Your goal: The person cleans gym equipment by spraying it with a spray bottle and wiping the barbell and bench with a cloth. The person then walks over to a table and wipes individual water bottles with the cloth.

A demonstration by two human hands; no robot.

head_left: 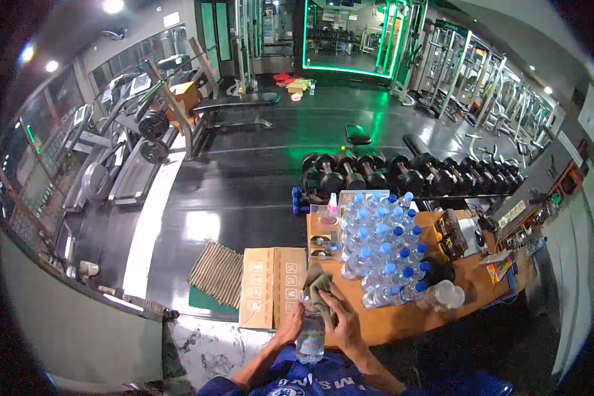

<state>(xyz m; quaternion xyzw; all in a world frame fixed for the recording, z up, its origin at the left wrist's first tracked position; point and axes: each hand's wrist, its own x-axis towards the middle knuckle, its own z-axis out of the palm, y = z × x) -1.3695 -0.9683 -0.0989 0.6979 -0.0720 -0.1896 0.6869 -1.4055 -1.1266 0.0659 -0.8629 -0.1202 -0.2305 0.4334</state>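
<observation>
Close to my body, a clear plastic bottle (pixel 311 342) with a printed label stands upright in my left hand (pixel 292 322), whose fingers wrap round its upper side. A folded olive-brown cloth (pixel 319 290) covers the bottle's top. My right hand (pixel 343 321) is closed on this cloth, beside the bottle. The cloth hides the bottle's cap and neck. Many clear bottles with blue caps (pixel 383 247) stand in rows on the wooden desk (pixel 376 336), right of my hands.
A cardboard box (pixel 257 290) lies left of my hands, beside a ribbed mat (pixel 216 274). A clear plastic container (pixel 444 296) is at the desk's near side. Beyond the desk are a dumbbell rack (pixel 402 177), a bench (pixel 237 99) and treadmills (pixel 142 168).
</observation>
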